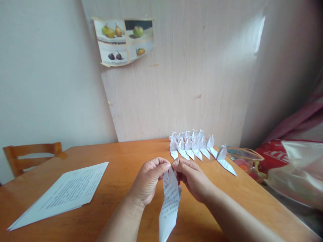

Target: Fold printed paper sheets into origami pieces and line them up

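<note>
A long folded paper piece with printed text hangs between my hands above the wooden table, its pointed end toward me. My left hand pinches its narrow far tip between thumb and forefinger. From the other side, my right hand grips the same end, fingers curled, the two thumbs almost touching. A narrow slit shows between two flaps near the fingertips. Past my hands stand several folded paper birds in rows, made of similar printed paper. One more paper bird sits apart at their right, its long tail toward me.
A stack of printed sheets lies on the left of the table. Behind it stands a wooden chair. Plastic bags crowd the right edge. A pale board with fruit pictures rises at the back.
</note>
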The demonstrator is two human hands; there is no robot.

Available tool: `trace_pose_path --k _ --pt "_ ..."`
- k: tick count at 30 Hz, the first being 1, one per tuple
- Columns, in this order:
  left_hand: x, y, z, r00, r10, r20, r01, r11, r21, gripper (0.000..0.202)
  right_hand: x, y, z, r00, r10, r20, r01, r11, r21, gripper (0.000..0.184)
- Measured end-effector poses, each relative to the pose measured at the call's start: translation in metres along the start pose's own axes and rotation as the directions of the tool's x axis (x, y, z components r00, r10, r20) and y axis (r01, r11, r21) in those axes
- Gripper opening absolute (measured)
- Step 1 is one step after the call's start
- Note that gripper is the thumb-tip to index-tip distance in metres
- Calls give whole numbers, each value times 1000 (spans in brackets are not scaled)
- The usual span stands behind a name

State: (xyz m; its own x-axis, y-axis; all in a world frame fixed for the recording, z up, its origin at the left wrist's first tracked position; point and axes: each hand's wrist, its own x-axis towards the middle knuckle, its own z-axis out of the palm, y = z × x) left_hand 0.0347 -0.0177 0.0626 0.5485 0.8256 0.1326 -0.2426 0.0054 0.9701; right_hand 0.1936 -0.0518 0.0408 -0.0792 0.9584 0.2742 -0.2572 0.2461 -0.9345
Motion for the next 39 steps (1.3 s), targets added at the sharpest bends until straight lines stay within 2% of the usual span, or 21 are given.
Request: trace_pose_path --k 6,10,16,22,29,39 --pt "-1 2 3 986 124 -113 -118 991 55 21 -6 -1 7 994 -109 -2 104 956 -273 22" --pt "0 0 6 973 173 -155 -160 982 96 20 -8 1 13 980 -197 -33 169 908 -384 24" --pt "0 -3 9 957 213 -199 -188 972 138 20 -6 4 13 963 -262 -63 204 861 -465 28" --pt "1 -8 8 942 237 -237 -200 965 169 20 -6 6 12 965 -253 -67 192 857 -478 32" --pt "1 -6 6 967 180 -180 -159 980 122 18 -3 8 8 975 -206 -83 153 893 -424 33" --pt "1 -3 6 973 130 -189 -121 991 60 18 -4 7 9 984 -165 -65 135 935 -329 34"
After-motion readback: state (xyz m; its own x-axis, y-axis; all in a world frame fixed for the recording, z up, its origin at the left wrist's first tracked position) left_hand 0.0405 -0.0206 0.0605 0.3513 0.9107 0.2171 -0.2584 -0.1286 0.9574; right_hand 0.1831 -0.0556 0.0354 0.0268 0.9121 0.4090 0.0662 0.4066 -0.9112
